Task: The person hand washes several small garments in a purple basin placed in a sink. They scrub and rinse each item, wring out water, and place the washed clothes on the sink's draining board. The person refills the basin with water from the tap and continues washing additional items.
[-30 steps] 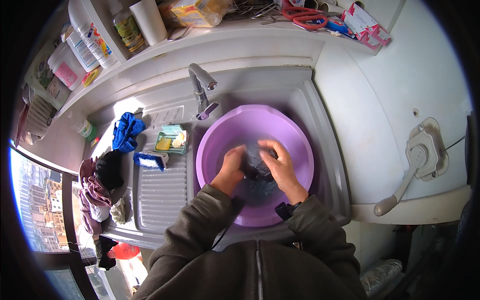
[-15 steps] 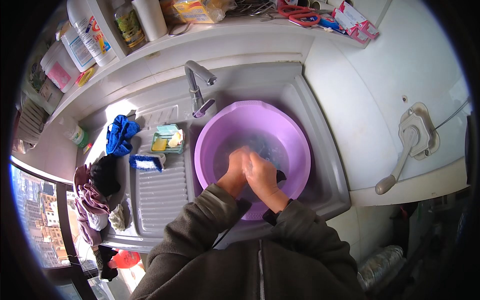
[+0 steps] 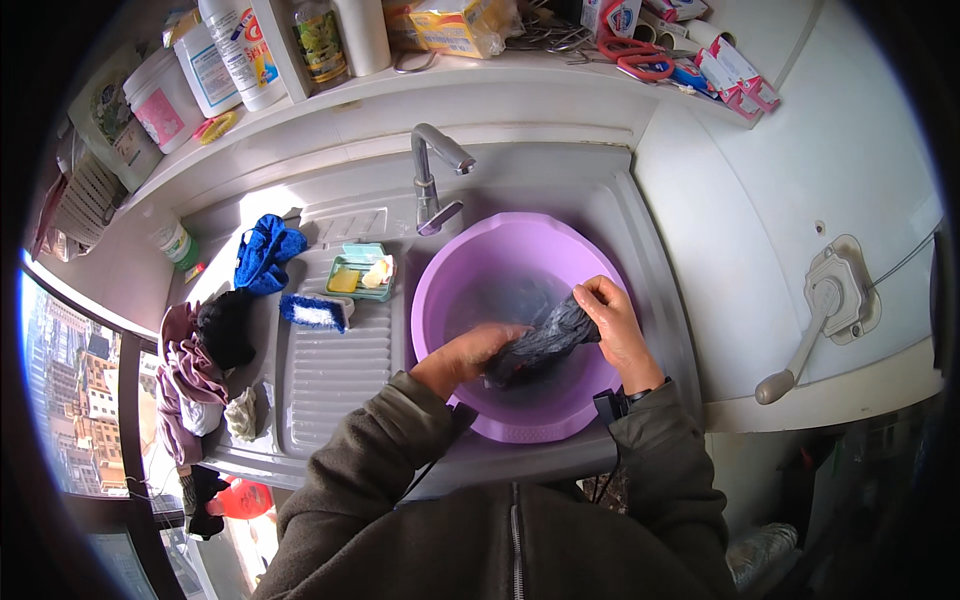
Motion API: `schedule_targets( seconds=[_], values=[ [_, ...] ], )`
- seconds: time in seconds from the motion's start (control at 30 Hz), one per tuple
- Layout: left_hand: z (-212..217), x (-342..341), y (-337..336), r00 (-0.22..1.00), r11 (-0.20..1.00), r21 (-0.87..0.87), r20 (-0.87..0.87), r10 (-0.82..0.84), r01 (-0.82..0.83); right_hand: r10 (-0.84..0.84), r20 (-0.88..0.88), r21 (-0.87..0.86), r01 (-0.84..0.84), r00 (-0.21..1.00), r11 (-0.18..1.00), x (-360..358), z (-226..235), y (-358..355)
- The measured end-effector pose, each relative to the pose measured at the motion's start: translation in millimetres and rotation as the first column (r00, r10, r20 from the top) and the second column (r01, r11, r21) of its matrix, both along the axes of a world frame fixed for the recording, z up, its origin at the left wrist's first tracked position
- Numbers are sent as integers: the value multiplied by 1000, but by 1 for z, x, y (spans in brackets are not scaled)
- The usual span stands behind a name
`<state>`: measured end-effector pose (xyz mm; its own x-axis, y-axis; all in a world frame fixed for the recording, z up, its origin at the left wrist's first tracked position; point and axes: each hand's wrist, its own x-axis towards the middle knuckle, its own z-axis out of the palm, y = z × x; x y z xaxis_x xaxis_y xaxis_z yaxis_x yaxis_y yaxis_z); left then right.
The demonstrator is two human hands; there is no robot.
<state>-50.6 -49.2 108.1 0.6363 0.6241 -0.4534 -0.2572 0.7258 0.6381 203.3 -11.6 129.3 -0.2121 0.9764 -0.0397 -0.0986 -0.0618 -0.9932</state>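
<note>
A wet, dark grey cloth (image 3: 545, 343) is stretched between my two hands over the purple basin (image 3: 436, 270); its exact kind of garment is unclear. My left hand (image 3: 474, 355) grips its lower left end, fingers partly hidden by the fabric. At the upper right end, my right hand (image 3: 612, 320) pinches the cloth between thumb and fingers. Cloudy water (image 3: 510, 296) fills the lower part of the basin, and the cloth's bottom edge hangs at or just over its surface. The basin stands in the grey sink (image 3: 660, 330).
Behind the basin rises a metal faucet (image 3: 428, 180). Left on the ribbed drainboard (image 3: 335, 375) are a green soap dish (image 3: 375, 293), a blue-and-white brush (image 3: 313, 313), a blue cloth (image 3: 268, 255) and dark and mauve clothes (image 3: 190, 368). A crank handle (image 3: 800, 350) juts from the right wall.
My hands, clasped together low in the basin before, have come apart. The right has moved right and up, and the dark grey cloth now shows between them. The view has shifted slightly.
</note>
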Motion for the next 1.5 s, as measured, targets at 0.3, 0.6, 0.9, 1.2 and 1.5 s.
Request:
schedule_targets(
  seconds=[0.3,0.6,0.9,1.2,1.5],
  values=[
    [45,25,5,881,772,584,-193,433,-251,306,-176,-436,-353,936,828,14,11,-13],
    [63,18,8,899,692,716,-241,366,-90,471,-238,-283,-525,849,803,33,11,-7],
    [72,6,3,919,673,733,-325,222,97,416,-24,-287,-405,909,868,21,23,-5],
    [45,-3,11,779,726,643,-576,247,245,-125,-155,-51,119,980,992,21,17,17],
    [-28,43,20,789,773,184,29,613,-607,-272,308,611,30,912,791,-96,13,-39]
  ],
)
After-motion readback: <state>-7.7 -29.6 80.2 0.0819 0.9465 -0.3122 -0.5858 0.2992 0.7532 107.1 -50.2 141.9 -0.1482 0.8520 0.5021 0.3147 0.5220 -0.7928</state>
